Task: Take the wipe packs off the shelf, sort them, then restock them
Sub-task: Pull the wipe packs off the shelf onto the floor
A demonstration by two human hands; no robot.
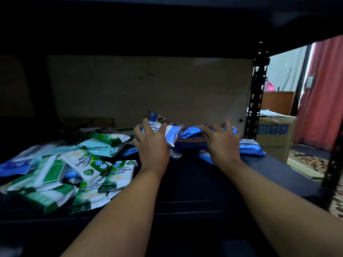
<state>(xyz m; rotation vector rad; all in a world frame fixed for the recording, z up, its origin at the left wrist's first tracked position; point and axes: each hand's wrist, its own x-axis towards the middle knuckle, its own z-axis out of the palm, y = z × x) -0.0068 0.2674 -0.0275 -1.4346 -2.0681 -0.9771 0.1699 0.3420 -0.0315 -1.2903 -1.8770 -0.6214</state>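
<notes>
On the dark shelf board (194,179) a loose heap of green-and-white wipe packs (87,164) covers the left side, with a few blue packs mixed in. Blue wipe packs (248,147) lie at the back right. My left hand (151,143) reaches to the back middle, its fingers curled around a blue-and-white wipe pack (171,133) that stands tilted up. My right hand (220,140) lies palm down with spread fingers on a flat blue pack (191,131) beside it.
A shelf board above leaves low headroom. A black perforated upright (257,97) stands at the right back corner. Beyond it sit a cardboard box (274,134), a pink curtain (323,89) and a patterned rug (306,162). A plain wall closes the back.
</notes>
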